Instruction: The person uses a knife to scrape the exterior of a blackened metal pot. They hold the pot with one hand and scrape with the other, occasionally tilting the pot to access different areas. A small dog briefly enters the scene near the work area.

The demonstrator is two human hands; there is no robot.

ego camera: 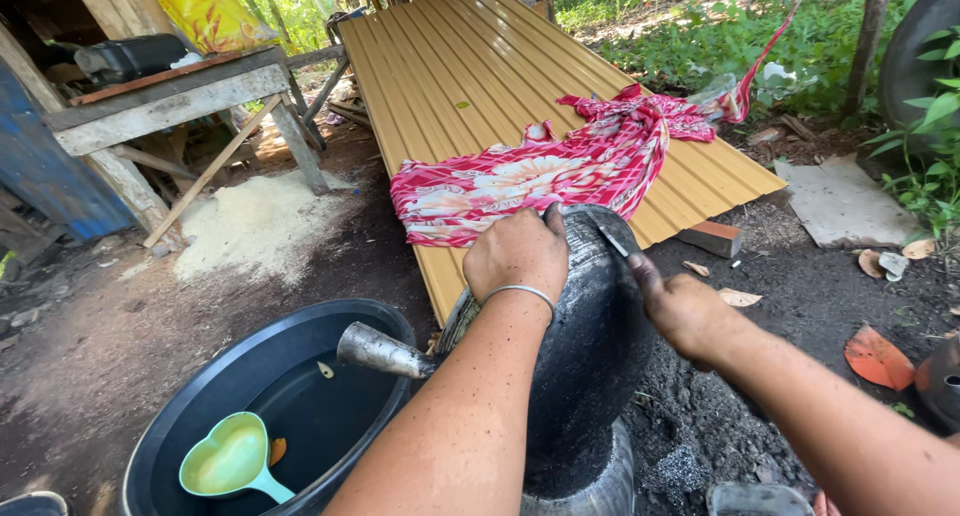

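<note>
Left hand [516, 253], a thin silver bangle [520, 293] round its wrist, lies knuckles-up on the top of a soot-blackened, round-bellied metal pot [590, 346], fingers curled over the rim and clamped on it. Right hand [678, 306] sits at the pot's right shoulder, closed around a slim blade-like metal scraper [612, 240] whose tip rests against the black surface near the rim. That pot stands tilted in the middle foreground on a dull grey round base [600, 481], over dark, ash-strewn ground. A short grey metal spout or handle [382, 351] juts from its left side, reaching over the edge of a large round black plastic basin [190, 416]. Inside the basin lies a pale green heart-shaped plastic scoop [232, 458]. Behind the pot, a red and white flowered cloth [540, 171] is spread across a long sheet of yellow ribbed roofing metal [450, 66]. Far left stands a rough wooden bench [170, 101] with a heap of pale sawdust [255, 221] beneath it.
</note>
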